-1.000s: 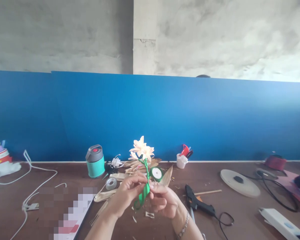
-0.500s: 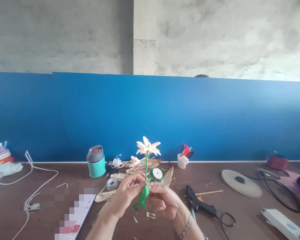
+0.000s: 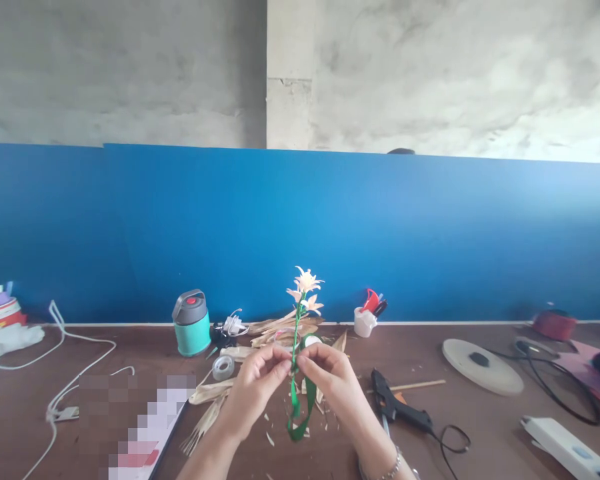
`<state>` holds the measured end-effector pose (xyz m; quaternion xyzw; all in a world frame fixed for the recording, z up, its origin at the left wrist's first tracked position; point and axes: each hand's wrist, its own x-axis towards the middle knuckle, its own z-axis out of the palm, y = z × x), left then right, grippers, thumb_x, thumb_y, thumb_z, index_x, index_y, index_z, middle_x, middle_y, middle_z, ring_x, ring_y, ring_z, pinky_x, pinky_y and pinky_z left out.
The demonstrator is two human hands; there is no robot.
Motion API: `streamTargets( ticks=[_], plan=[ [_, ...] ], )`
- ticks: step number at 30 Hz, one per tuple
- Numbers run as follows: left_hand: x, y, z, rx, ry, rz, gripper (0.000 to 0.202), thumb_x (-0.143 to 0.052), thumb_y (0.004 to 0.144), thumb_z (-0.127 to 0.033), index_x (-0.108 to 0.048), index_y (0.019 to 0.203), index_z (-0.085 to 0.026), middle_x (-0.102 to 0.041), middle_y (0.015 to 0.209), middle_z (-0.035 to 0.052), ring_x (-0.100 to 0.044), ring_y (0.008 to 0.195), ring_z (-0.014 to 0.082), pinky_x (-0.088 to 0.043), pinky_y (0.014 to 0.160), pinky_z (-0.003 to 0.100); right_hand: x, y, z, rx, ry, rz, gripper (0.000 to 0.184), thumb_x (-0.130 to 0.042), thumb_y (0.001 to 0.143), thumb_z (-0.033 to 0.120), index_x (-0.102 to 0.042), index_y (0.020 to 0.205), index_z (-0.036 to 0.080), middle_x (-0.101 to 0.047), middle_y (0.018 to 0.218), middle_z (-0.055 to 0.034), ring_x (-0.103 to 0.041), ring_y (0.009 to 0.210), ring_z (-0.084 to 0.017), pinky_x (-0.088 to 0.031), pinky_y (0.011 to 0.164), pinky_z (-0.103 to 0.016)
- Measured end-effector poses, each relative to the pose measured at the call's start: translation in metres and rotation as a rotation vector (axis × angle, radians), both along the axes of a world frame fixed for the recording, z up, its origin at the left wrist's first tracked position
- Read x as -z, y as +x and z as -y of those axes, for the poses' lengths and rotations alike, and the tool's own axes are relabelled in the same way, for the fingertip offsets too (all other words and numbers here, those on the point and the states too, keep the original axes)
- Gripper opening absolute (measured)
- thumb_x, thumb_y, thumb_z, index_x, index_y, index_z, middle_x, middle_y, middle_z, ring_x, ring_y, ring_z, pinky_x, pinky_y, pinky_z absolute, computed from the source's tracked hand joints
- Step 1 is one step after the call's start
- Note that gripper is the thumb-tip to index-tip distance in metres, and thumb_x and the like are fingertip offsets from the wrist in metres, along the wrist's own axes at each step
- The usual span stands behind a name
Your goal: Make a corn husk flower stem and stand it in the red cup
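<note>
A handmade cream flower (image 3: 305, 288) stands upright on a thin stem wrapped in green. My left hand (image 3: 257, 381) and my right hand (image 3: 334, 377) both pinch that stem at about the same height, fingertips nearly touching. A loop of green ribbon (image 3: 298, 410) hangs down from the pinch point between my wrists. The green ribbon roll behind my hands is mostly hidden. Dried cream husk strips (image 3: 280, 327) lie on the table behind the flower.
A teal canister (image 3: 191, 323), a clear tape roll (image 3: 223, 367) and white cables (image 3: 80, 373) sit to the left. Right of my hands lie a black glue gun (image 3: 397, 403), a white cup with pens (image 3: 365, 319), a round white lid (image 3: 481, 365) and a white box (image 3: 565, 447).
The flower has turned and shifted slightly right. My right hand rose to pinch the stem beside the left. The green ribbon now hangs down in a longer loop.
</note>
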<state>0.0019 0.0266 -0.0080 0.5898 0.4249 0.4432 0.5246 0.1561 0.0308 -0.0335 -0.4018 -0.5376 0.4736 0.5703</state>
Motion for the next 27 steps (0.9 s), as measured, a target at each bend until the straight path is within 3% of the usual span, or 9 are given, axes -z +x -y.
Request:
streamTargets(
  ticks=[4,11,17,20,23,27],
  plan=[
    [0.001,0.0,0.0,0.06,-0.072,0.089,0.028,-0.075,0.068,-0.037,-0.065,0.085,-0.017,-0.064,0.08,0.0003,-0.056,0.078,0.014,-0.042,0.071,0.024,-0.001,0.002,0.0,0.011,0.003,0.019,0.038,-0.069,0.07,0.052,-0.061,0.066,0.014,-0.051,0.058,0.0011,-0.041,0.056,-0.011,-0.032,0.051,-0.023],
    [0.008,0.003,-0.004,0.075,-0.251,0.216,0.036,-0.079,0.061,-0.038,-0.058,0.082,-0.018,-0.062,0.065,-0.0039,-0.044,0.047,0.0042,-0.031,0.045,0.016,-0.004,0.001,0.003,0.052,-0.007,0.106,0.029,-0.066,0.071,0.043,-0.062,0.068,0.015,-0.056,0.06,-0.0009,-0.046,0.057,-0.014,-0.035,0.053,-0.025],
    [0.006,0.005,-0.002,0.093,-0.277,0.234,0.036,-0.078,0.063,-0.038,-0.053,0.081,-0.019,-0.062,0.061,-0.0039,-0.047,0.046,0.0055,-0.031,0.044,0.015,-0.005,-0.001,0.007,0.099,0.04,0.182,0.019,-0.063,0.073,0.034,-0.064,0.071,0.016,-0.062,0.063,-0.0033,-0.051,0.059,-0.016,-0.039,0.054,-0.026],
    [0.004,0.006,-0.001,0.034,-0.185,0.18,0.032,-0.075,0.064,-0.035,-0.057,0.083,-0.019,-0.062,0.065,-0.0023,-0.054,0.055,0.0093,-0.037,0.05,0.018,-0.004,-0.002,0.008,0.091,0.02,0.169,0.015,-0.063,0.071,0.03,-0.065,0.075,0.016,-0.06,0.063,-0.0019,-0.05,0.056,-0.014,-0.039,0.051,-0.025],
    [0.003,0.005,-0.002,-0.051,0.001,0.035,0.021,-0.068,0.07,-0.033,-0.059,0.083,-0.018,-0.063,0.068,-0.0006,-0.055,0.059,0.0119,-0.04,0.053,0.021,-0.002,0.0,0.005,0.043,0.003,0.164,0.014,-0.061,0.071,0.028,-0.064,0.079,0.016,-0.057,0.06,0.0002,-0.048,0.053,-0.013,-0.036,0.048,-0.024],
    [0.008,0.0,-0.007,-0.154,0.279,-0.202,0.012,-0.058,0.079,-0.03,-0.06,0.08,-0.019,-0.066,0.075,0.0017,-0.06,0.066,0.0157,-0.045,0.059,0.024,0.0,0.013,0.0,0.078,0.03,0.244,0.016,-0.058,0.071,0.02,-0.066,0.084,0.017,-0.059,0.065,0.0003,-0.049,0.057,-0.013,-0.037,0.052,-0.024]
  ],
)
